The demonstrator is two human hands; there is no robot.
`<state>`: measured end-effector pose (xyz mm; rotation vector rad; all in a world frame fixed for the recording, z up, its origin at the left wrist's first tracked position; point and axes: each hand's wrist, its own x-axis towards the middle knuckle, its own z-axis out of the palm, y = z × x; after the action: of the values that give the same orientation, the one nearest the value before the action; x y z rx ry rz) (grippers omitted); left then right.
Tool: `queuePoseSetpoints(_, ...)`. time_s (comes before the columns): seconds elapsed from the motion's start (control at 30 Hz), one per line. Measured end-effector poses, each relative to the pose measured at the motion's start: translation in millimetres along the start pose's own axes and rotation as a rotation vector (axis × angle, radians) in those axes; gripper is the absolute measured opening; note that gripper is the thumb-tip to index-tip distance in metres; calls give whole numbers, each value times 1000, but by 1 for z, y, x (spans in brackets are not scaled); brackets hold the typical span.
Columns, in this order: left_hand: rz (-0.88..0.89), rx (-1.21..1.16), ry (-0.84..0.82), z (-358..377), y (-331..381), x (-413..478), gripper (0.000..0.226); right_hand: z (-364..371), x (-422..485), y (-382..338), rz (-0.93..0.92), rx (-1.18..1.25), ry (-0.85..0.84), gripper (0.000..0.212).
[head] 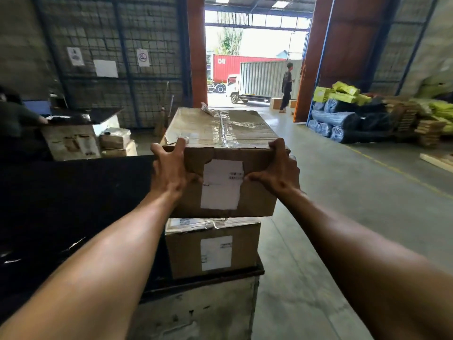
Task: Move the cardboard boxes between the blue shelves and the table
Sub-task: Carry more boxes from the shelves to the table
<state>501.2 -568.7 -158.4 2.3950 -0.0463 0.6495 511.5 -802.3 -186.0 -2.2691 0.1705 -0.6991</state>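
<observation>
A taped cardboard box (218, 133) with a white label sits on top of a second, similar cardboard box (186, 251). The lower box stands at the right end of a black-topped table (73, 204). My left hand (169, 168) grips the upper box at its near left top corner, fingers over the edge and thumb on the front face. At the near right top corner my right hand (279, 168) grips the same box the same way. No blue shelves are in view.
A second dark table (93, 114) with smaller boxes stands at the back left, a person beside it. Rolled fabric and yellow bundles (343, 114) lie at the right. Another person (286, 87) stands in the open doorway, trucks beyond. Concrete floor runs along the right.
</observation>
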Motion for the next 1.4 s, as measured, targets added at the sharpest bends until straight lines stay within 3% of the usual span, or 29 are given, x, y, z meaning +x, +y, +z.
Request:
queuePoseSetpoints(0.3,-149,-64,-22,19,-18,-5,67,25,0,16,1,5,-76,88)
queuePoseSetpoints(0.47,-169,-64,-13,30,-39,-5,77,40,-2,19,-14,-11,-100,87)
queuePoseSetpoints(0.73,-261,-172,-23,43,-50,2,60,42,-1,21,-3,-39,-98,89)
queuePoseSetpoints(0.87,-189,-122,-118,46,-55,3,87,44,2,17,2,-57,-112,90)
queuePoseSetpoints(0.97,-236,-217,-115,51,-59,5,84,43,1,17,-6,-71,-129,91)
queuePoseSetpoints(1.07,-227,-118,-48,54,-54,3,69,42,-2,18,-7,-84,-132,89)
queuePoseSetpoints(1.13,-131,31,-24,50,-49,-1,69,41,-5,15,-9,-97,-140,88)
queuePoseSetpoints(1.23,-109,129,-67,45,-46,-2,75,40,-6,11,18,-105,-161,88)
queuePoseSetpoints(1.4,-120,227,-123,30,-43,3,58,36,-4,1,48,-221,-236,83)
